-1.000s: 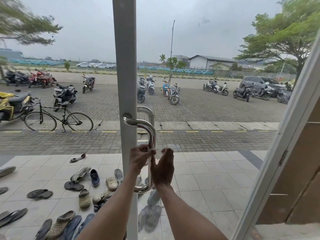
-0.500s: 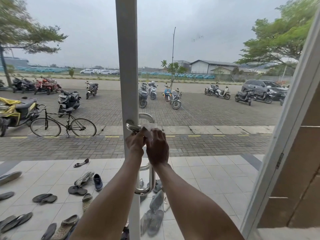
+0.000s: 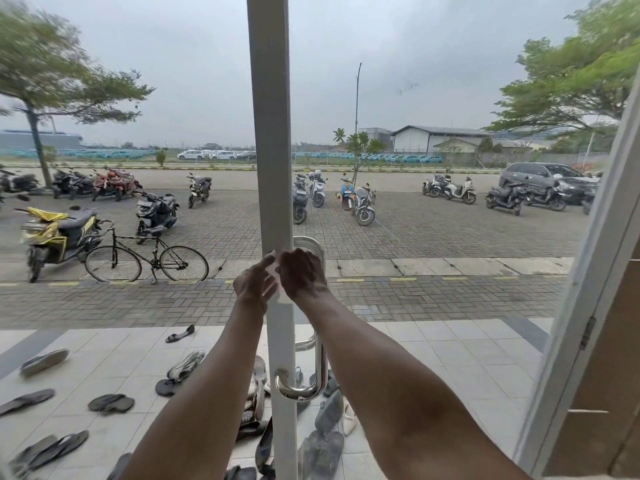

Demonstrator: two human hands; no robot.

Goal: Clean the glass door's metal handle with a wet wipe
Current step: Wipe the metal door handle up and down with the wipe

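At the upper bend of the metal handle [image 3: 313, 386], both hands meet against the white door frame [image 3: 273, 168]. The right hand [image 3: 303, 273] is curled shut over the top of the handle, pressing the wet wipe [image 3: 275, 263] onto it; only a pale corner of the wipe shows between the two hands. The left hand [image 3: 254, 285] lies just beside it with fingers loosely spread, fingertips touching the wipe's edge, gripping nothing firmly. The handle's lower curve and mount are bare and shiny below the forearms. Judging by its look, the wipe is thin, limp and damp, so it will bunch and slide on polished steel; wrapping it fully round the tube and pinching from both sides should keep it in place. The handle itself is rigid and fixed, and will take firm pressure.
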